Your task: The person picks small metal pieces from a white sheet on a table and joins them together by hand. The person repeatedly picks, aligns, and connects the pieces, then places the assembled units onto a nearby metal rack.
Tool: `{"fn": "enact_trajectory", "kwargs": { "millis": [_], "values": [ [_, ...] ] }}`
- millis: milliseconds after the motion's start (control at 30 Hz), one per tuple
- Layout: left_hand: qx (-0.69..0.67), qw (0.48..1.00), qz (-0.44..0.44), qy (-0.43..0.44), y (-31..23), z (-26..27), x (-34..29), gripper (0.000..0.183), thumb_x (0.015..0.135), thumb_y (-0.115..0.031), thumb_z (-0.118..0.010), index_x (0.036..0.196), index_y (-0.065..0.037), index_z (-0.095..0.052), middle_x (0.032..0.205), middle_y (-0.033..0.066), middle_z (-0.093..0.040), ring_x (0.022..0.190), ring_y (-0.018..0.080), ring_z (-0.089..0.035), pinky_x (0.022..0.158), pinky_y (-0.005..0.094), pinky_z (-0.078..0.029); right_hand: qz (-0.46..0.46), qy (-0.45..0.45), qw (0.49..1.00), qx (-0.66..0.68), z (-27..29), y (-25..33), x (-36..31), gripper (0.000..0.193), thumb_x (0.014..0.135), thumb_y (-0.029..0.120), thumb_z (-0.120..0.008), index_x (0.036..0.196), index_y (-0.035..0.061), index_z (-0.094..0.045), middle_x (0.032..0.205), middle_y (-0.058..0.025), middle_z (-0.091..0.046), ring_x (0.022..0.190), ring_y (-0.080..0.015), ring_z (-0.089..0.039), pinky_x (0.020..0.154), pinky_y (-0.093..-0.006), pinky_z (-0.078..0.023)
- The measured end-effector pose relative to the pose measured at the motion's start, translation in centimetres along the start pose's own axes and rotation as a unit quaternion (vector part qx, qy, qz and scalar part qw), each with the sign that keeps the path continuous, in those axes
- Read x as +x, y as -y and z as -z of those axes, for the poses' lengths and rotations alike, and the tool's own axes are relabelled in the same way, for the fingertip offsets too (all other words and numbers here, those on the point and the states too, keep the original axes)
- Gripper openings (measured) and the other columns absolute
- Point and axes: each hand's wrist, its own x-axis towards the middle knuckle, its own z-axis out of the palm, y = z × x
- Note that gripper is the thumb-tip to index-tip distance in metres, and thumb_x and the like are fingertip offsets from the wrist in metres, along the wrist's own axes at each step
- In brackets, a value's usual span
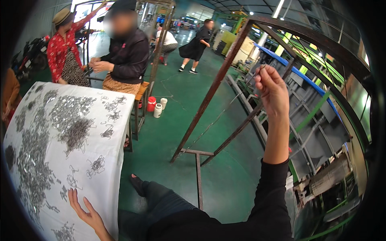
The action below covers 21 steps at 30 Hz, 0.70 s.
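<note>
A person seated on a green workshop floor works with both bare hands, seen from above through a wide, curved lens. The right hand (272, 86) is raised high at arm's length, its fingers pinched closed on a thin metal hook (257, 73) whose tip shows just above the fingertips, close to the slanting bar of a rusty metal frame (217, 82). A fine wire (213, 122) runs down from near that hand toward the foot of the frame. The left hand (86, 211) lies open, fingers spread flat, on a table covered in white cloth (108, 160), near its front corner. Heaps and scattered clusters of small wire hooks (74, 128) cover much of the cloth (the nearest loose ones lie just beyond the fingertips). Across the table, a person in a black jacket (128, 52) stands with hands together. Behind, another in a red patterned top (60, 48) reaches upward. Small red and white containers (157, 106) sit on the floor.
</note>
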Motion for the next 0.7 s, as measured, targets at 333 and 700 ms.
{"fn": "enact_trajectory", "kwargs": {
  "millis": [333,700],
  "values": [
    [-0.042,0.999,-0.006,0.031,0.2,-1.5,-0.2,0.033,0.092,-0.004,-0.044,0.124,0.0,-0.049,0.131,0.0134,-0.046,0.125,0.0275,-0.041,0.102,0.0387,-0.031,0.097,-0.142,0.975,-0.138,9.5,8.0,4.6,0.021,0.086,0.005,-0.061,0.106,-0.0018,-0.059,0.092,-0.0084,-0.065,0.072,-0.0096,-0.062,0.061,-0.0169,-0.053],
    [-0.064,0.997,0.004,0.05,-0.3,-2.0,-0.7,0.032,0.092,-0.004,-0.044,0.122,-0.001,-0.05,0.129,0.0124,-0.048,0.122,0.0251,-0.043,0.1,0.037,-0.033,0.194,-0.273,0.921,-0.197,20.4,16.1,8.0,0.026,0.083,0.002,-0.065,0.106,-0.006,-0.056,0.095,-0.0106,-0.063,0.078,-0.0146,-0.064,0.065,-0.0201,-0.055]
  ]
}}
